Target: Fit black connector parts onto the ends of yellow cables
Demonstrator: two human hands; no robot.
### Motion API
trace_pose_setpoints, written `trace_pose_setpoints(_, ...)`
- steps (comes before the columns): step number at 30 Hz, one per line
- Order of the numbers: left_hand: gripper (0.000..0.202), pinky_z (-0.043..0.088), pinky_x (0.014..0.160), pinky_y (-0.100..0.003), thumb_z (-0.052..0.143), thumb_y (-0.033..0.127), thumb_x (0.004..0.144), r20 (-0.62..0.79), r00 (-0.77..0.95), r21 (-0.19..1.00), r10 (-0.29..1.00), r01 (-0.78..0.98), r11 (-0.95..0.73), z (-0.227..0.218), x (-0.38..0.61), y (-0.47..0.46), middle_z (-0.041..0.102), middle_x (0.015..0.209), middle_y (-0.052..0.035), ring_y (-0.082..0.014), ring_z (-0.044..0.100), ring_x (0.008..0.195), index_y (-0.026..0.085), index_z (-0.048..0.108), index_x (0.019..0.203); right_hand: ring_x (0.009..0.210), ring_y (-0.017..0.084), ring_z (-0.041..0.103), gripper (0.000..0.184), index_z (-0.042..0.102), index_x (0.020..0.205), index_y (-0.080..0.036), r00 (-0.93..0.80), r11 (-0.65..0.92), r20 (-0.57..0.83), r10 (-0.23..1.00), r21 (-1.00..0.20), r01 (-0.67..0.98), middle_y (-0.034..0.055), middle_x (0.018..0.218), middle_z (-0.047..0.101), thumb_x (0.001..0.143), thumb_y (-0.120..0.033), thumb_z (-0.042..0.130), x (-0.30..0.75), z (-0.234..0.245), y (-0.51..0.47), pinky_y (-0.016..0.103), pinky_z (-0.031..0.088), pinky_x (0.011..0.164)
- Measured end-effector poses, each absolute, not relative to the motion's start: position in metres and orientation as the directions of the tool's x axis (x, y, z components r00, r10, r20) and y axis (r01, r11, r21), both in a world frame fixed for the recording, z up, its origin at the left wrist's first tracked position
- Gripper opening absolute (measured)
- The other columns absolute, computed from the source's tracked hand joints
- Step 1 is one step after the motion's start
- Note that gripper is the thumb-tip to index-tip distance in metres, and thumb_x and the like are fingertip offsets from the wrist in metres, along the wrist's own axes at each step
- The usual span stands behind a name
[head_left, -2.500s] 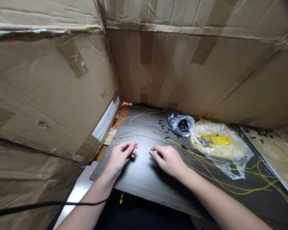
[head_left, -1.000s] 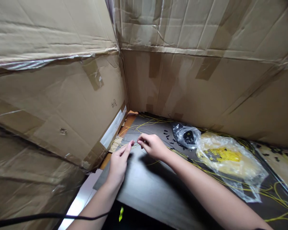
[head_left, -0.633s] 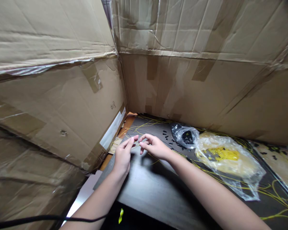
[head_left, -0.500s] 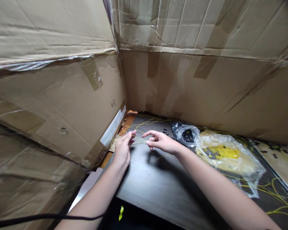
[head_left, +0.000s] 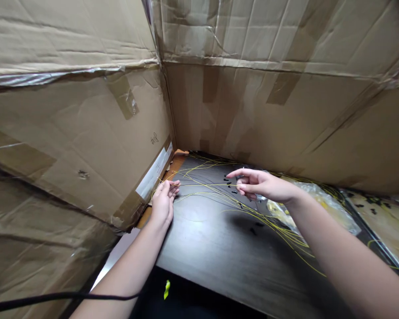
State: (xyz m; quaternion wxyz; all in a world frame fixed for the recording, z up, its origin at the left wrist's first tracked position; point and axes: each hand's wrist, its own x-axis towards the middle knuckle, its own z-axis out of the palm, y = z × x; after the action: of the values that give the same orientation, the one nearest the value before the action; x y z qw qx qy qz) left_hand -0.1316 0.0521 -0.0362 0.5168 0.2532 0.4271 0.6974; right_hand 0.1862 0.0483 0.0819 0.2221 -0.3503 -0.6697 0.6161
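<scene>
My left hand point(head_left: 164, 200) rests near the left edge of the dark table point(head_left: 213, 239), fingers pinched on one end of a thin yellow wire point(head_left: 202, 184). My right hand point(head_left: 261, 184) is raised to the right, thumb and fingers pinching the same wire, which stretches taut between both hands. Several loose yellow and black wires point(head_left: 252, 212) lie tangled on the table below. Small black parts point(head_left: 234, 192) are scattered near my right hand.
Taped cardboard walls point(head_left: 86, 133) close in the table on the left and the back point(head_left: 286, 124). A clear plastic bag with yellow pieces point(head_left: 322, 206) lies behind my right arm. A cardboard tray point(head_left: 382, 217) sits at far right. A black cable point(head_left: 53, 297) crosses the lower left.
My right hand has moved away to the right, drawing the yellow wire out taut. My left hand stayed at the left edge holding its end.
</scene>
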Motion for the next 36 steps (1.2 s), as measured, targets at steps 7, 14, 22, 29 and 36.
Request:
trace_pose_setpoints(7, 0.027, 0.050, 0.084, -0.030, 0.070, 0.041, 0.084, -0.041, -0.353, 0.865, 0.935, -0.481, -0.143, -0.036, -0.133, 0.051, 0.074, 0.093, -0.0073, -0.0163, 0.070, 0.086, 0.016, 0.059, 0.086, 0.055, 0.006, 0.039, 0.051, 0.053, 0.135, -0.024, -0.529, -0.006, -0.176, 0.830, -0.952, 0.308, -0.0005, 0.082, 0.055, 0.089, -0.042, 0.068, 0.220, 0.096, 0.034, 0.018, 0.030, 0.044)
trace_pose_setpoints(14, 0.025, 0.051, 0.081, -0.029, 0.068, 0.039, 0.087, -0.054, -0.356, 0.846, 0.933, -0.512, -0.146, -0.033, -0.133, 0.053, 0.075, 0.090, -0.0077, -0.0159, 0.071, 0.083, 0.017, 0.057, 0.083, 0.059, 0.010, 0.044, 0.048, 0.057, 0.133, -0.026, -0.320, -0.058, -0.205, 0.925, -0.909, 0.413, 0.0010, 0.079, 0.056, 0.089, -0.046, 0.064, 0.272, 0.109, -0.004, 0.022, 0.034, 0.050)
trace_pose_setpoints(22, 0.018, 0.052, 0.083, -0.029, 0.062, 0.030, 0.092, -0.093, -0.406, 0.842, 0.909, -0.520, -0.146, -0.033, -0.135, 0.055, 0.075, 0.085, -0.0061, -0.0150, 0.071, 0.080, 0.016, 0.059, 0.082, 0.063, 0.015, 0.045, 0.043, 0.067, 0.122, -0.022, -0.169, -0.010, -0.201, 0.965, -0.669, 0.743, 0.0010, 0.072, 0.049, 0.082, -0.038, 0.072, 0.335, 0.077, -0.030, 0.031, 0.035, 0.059)
trace_pose_setpoints(29, 0.021, 0.051, 0.084, -0.029, 0.064, 0.035, 0.091, -0.062, -0.431, 0.868, 0.900, -0.468, -0.165, -0.035, -0.138, 0.055, 0.075, 0.086, -0.0061, -0.0144, 0.071, 0.078, 0.016, 0.059, 0.083, 0.062, 0.020, 0.049, 0.032, 0.069, 0.095, -0.022, 0.113, -0.137, -0.081, 0.990, -0.714, 0.686, 0.0066, 0.070, 0.055, 0.083, -0.052, 0.067, 0.350, 0.034, -0.042, 0.034, 0.036, 0.059)
trace_pose_setpoints(36, 0.024, 0.051, 0.082, -0.029, 0.066, 0.036, 0.089, -0.044, -0.448, 0.903, 0.893, -0.401, -0.156, -0.038, -0.137, 0.058, 0.075, 0.084, -0.0060, -0.0134, 0.070, 0.074, 0.015, 0.060, 0.079, 0.054, 0.019, 0.042, 0.044, 0.060, 0.084, -0.026, 0.370, -0.108, 0.031, 0.929, -0.931, 0.349, -0.0014, 0.057, 0.040, 0.082, -0.070, 0.061, 0.349, 0.009, -0.056, 0.037, 0.037, 0.056)
